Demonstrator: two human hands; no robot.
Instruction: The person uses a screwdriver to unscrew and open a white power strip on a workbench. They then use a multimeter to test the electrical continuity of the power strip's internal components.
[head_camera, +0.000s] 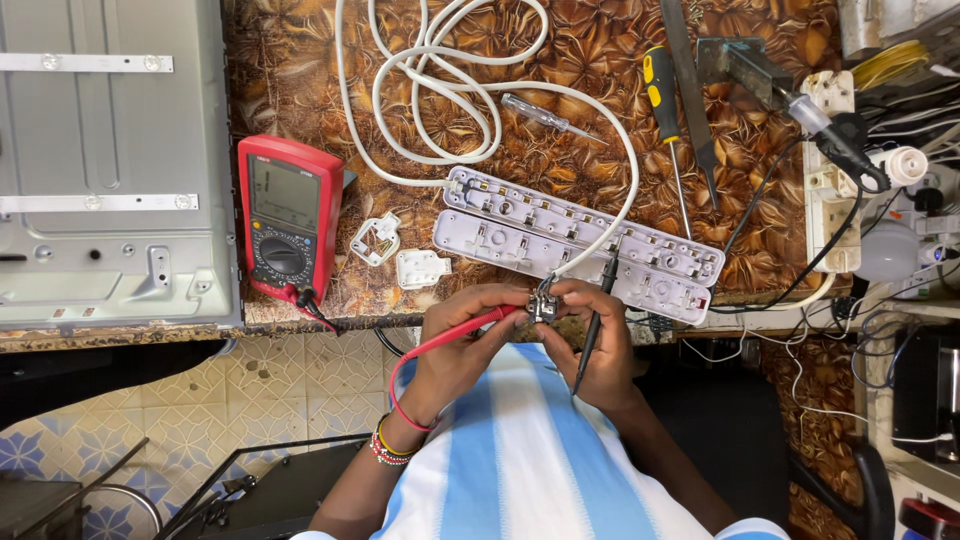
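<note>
a small plug part (543, 307), grey with metal bits, sits pinched between both hands just past the near edge of the workbench (300, 60), above the person's blue and white striped shirt (520, 450). the left hand (462, 345) curls around it from the left, fingers pressed against the part, and holds a red test probe (470, 328) whose tip points at the metal; its red lead loops down around the wrist, which wears beaded bracelets (390, 445). the right hand (592, 350) grips the part from the right, fingers closed on it, with a black test probe (592, 325) held upright between its fingers. just beyond the hands lies an opened white power strip (575, 240), its two long halves side by side with the metal contacts showing, and a white cable (440, 90) runs from it in loose coils across the brown leaf-patterned bench top. to the left of the strip lie two small white plug covers (400, 255), and further left a red multimeter (288, 220) with both leads plugged in. a grey metal panel (110, 160) fills the far left. a yellow-handled screwdriver (665, 110) and a clear-handled tester screwdriver (545, 117) lie beyond the strip. tangled wires and sockets (850, 170) crowd the right side.
</note>
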